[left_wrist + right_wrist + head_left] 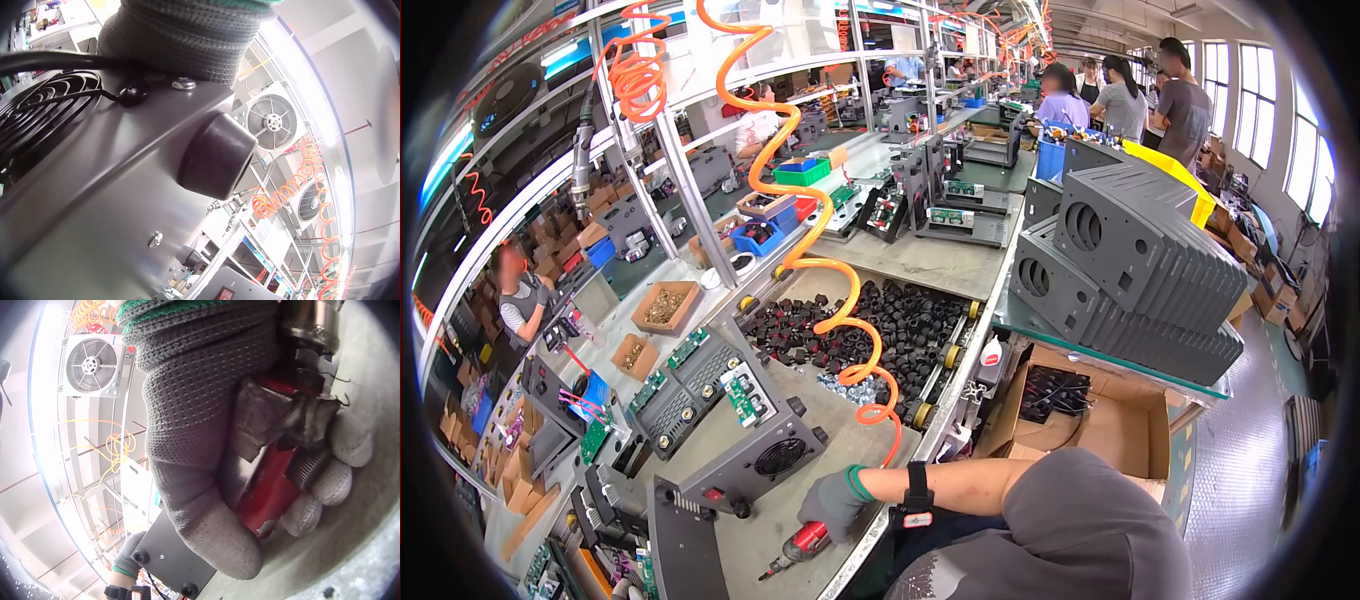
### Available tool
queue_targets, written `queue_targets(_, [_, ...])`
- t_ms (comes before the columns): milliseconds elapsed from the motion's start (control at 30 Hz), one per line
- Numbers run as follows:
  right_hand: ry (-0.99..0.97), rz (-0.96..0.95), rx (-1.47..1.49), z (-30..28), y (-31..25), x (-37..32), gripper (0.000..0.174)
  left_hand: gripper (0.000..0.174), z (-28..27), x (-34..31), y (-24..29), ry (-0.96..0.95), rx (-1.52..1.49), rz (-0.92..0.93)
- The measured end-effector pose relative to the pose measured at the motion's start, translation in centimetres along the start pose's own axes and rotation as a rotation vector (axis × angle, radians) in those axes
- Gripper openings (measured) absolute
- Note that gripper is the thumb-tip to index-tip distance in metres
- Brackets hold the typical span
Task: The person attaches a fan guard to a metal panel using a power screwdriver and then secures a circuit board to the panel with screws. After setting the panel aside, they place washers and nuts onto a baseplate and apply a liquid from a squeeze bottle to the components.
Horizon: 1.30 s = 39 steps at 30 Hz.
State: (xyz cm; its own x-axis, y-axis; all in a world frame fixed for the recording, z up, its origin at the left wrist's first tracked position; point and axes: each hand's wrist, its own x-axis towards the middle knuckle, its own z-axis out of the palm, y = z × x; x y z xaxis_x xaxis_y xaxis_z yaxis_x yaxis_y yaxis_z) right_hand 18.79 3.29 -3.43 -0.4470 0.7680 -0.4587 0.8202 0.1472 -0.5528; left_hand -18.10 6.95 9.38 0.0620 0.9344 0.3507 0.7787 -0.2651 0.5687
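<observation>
The grey casing (755,475) lies on the worktop (745,555) before me and looks part-built; its fan (781,457), rubber foot (797,405) and red switch (715,493) are fitted; its open side, green board (745,395) exposed, seems left to cover; my left hand (181,44) is at a metal shell (112,200), its fingers hidden, so I cannot tell its grip; my right hand (837,502) is wrapped around a red driver (808,541); beyond stretches a long windowed room with people (1122,100), stacked panels (1140,240), heaped black parts (910,330) and small silvery pieces (850,390).

Several people (1122,108) stand near tall windows (1256,105).
</observation>
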Motion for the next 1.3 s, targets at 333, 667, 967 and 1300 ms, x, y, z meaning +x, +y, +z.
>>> queue_targets(333, [-0.022,0.003,-0.002,-0.2,-0.2,-0.1,0.059,0.033,0.2,0.5,-1.7,-0.014,0.069,0.036])
queue_targets(667, [0.086,-0.099,-0.04,1.2,1.3,1.4,0.039,0.033,0.1,0.4,-1.3,0.01,0.12,0.111])
queue_targets(967, [-0.02,-0.003,0.008,0.2,0.4,0.4,0.061,0.034,0.1,0.4,-0.7,0.006,0.064,0.035])
queue_targets(1300, [0.172,-0.033,-0.216,-1.1,-2.8,-5.0,0.052,0.03,1.8,2.6,-8.9,-0.016,0.216,0.207])
